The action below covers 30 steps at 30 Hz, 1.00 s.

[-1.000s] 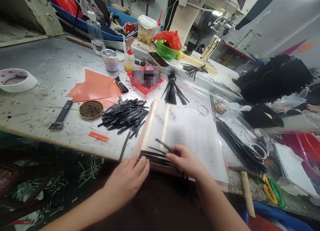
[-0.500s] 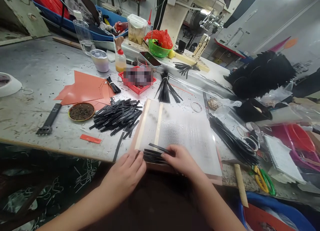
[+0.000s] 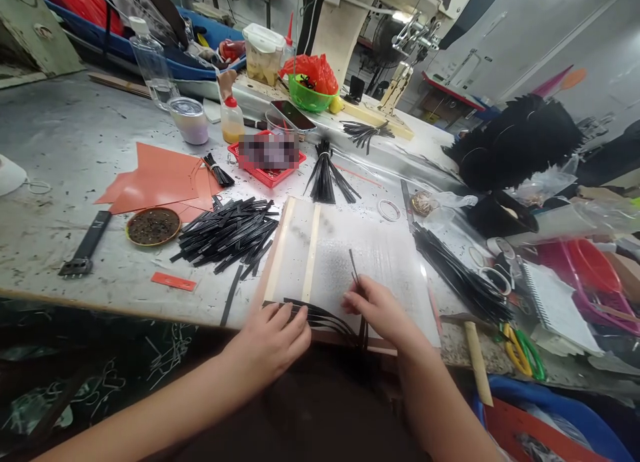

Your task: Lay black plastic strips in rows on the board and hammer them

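Several long, thin black strips (image 3: 325, 315) lie across the front edge of a white board (image 3: 370, 242), their right ends curving down over the edge. My left hand (image 3: 280, 335) rests on their left part, fingers apart and pressing them to the board. Closed in a pinch, my right hand (image 3: 377, 312) grips a black strip (image 3: 353, 263) whose end sticks up above the fingers, over the board's front half. Left of the board lies a loose pile of shorter black strips (image 3: 225, 235). A long bundle of black strips (image 3: 457, 272) rests along the right side.
Orange sheets (image 3: 155, 175), a dish of dark material (image 3: 153, 226) and a black-handled tool (image 3: 86, 243) lie to the left. At the back are a red basket (image 3: 270, 181), tied strips (image 3: 324, 175) and bottles. Scissors (image 3: 523, 352) and a notepad (image 3: 563, 309) sit on the right.
My right hand has moved slightly right, now with a strip end pointing up from its fingers. The strips at the edge now bow downward. My left hand has shifted right onto them.
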### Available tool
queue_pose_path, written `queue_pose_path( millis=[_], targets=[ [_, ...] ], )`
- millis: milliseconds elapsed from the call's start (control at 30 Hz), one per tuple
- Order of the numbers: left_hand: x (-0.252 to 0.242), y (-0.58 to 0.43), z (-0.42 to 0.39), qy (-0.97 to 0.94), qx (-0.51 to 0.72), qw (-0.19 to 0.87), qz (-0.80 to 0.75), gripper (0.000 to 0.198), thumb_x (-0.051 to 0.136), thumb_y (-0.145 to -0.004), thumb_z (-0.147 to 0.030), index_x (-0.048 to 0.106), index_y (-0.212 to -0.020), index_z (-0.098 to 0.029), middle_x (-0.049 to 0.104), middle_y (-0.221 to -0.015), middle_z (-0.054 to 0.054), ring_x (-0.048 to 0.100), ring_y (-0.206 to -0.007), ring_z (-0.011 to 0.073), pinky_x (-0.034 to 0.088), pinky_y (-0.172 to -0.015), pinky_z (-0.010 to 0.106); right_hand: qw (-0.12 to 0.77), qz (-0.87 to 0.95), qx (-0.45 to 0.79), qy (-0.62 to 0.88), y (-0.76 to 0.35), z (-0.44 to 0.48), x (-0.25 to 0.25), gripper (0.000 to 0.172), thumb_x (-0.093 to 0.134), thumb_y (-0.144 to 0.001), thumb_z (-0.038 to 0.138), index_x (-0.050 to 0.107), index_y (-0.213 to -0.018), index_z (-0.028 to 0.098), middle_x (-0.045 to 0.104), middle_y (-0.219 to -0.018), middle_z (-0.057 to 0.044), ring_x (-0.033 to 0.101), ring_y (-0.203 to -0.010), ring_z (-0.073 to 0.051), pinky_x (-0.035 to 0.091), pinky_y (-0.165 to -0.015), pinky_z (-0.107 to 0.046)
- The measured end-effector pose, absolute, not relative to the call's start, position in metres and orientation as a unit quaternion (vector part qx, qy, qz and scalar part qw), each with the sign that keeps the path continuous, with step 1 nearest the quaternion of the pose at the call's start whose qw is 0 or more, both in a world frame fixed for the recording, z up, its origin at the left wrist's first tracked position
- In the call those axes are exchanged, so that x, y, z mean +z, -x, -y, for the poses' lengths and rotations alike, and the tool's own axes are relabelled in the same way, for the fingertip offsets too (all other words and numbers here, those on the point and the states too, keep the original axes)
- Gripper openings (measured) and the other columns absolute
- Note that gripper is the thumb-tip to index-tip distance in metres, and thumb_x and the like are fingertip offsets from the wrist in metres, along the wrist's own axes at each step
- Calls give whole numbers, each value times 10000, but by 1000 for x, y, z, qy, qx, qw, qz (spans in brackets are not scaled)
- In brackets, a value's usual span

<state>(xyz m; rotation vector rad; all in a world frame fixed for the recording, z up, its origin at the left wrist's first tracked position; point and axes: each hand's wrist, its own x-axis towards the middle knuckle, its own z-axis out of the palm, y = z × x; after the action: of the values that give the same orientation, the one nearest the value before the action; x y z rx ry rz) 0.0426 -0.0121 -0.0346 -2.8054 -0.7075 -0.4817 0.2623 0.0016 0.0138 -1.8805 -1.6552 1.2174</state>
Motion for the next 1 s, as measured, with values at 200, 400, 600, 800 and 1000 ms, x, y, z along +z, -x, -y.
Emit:
queue_pose_path(
  millis=[200, 400, 600, 800, 1000],
  targets=[
    [-32, -43, 12, 950, -166, 113, 241, 216, 477, -801, -194, 569, -996, -180, 610, -1075, 43, 531, -896, 241, 409, -772, 374, 85, 713, 340, 608, -238, -10, 13, 60, 552, -738, 204, 538, -683, 182, 594, -726, -22, 530, -702, -167, 362, -608, -261],
    [-33, -44, 13, 947, -172, 109, 248, 212, 484, -806, -215, 558, -1001, -182, 599, -1100, 43, 528, -930, 242, 402, -798, 386, 127, 676, 377, 620, -244, -17, 9, 104, 439, -818, 228, 493, -739, 187, 594, -725, -10, 522, -688, -153, 364, -613, -260],
    [-34, -42, 15, 944, -185, 114, 248, 209, 462, -819, -198, 570, -997, -174, 615, -1077, 43, 542, -922, 242, 409, -810, 385, 45, 745, 348, 567, -237, -18, 14, 93, 520, -755, 195, 495, -665, 188, 563, -736, -20, 499, -700, -166, 343, -604, -266],
    [-33, -39, 18, 947, -179, 95, 249, 236, 437, -840, -221, 565, -1030, -166, 595, -1138, 52, 544, -964, 241, 411, -843, 385, 142, 670, 474, 553, -240, -25, 22, 124, 414, -824, 223, 388, -704, 208, 572, -662, 11, 508, -676, -149, 384, -660, -278],
    [-31, -32, 27, 925, -215, 123, 289, 257, 390, -836, -121, 584, -1004, -110, 645, -1012, 77, 576, -937, 230, 411, -854, 373, 171, 629, 570, 500, -219, -27, 11, 61, 517, -727, 161, 501, -776, 192, 597, -683, 21, 561, -691, -140, 425, -663, -260]
  ],
)
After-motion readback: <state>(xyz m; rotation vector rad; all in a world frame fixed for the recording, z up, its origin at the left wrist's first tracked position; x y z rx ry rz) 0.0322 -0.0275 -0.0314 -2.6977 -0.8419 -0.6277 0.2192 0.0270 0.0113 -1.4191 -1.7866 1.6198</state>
